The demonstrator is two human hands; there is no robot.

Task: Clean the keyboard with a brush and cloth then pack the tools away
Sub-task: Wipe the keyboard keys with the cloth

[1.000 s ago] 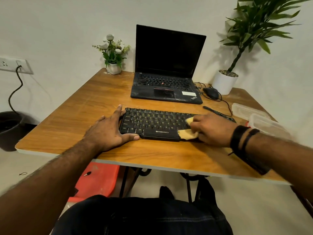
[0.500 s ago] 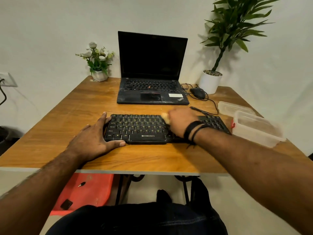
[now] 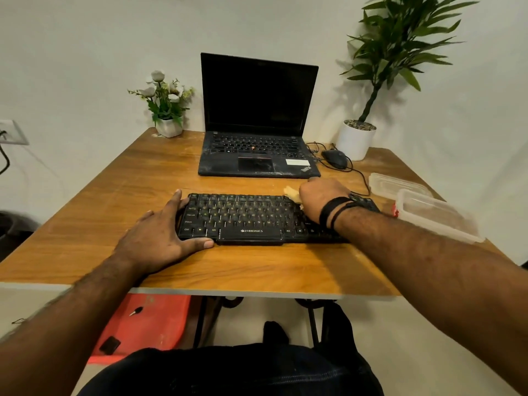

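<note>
Yellow cloth [image 3: 292, 193] was bunched under the right hand [image 3: 321, 199], whose fingers were curled over it at the far right part of the keyboard [image 3: 245, 218]; only a corner of the cloth showed. Keyboard lay flat near the front of the wooden table [image 3: 120, 195], its long axis running left to right across the person. Unwiped keys extended leftward from the right hand, so the coming stroke, in my judgement, would run along that axis toward the left hand [image 3: 160, 238]. Left hand lay flat with fingers straight, thumb against the front edge and fingers along the left end, bracing the keyboard. Brush could not be identified with certainty.
</note>
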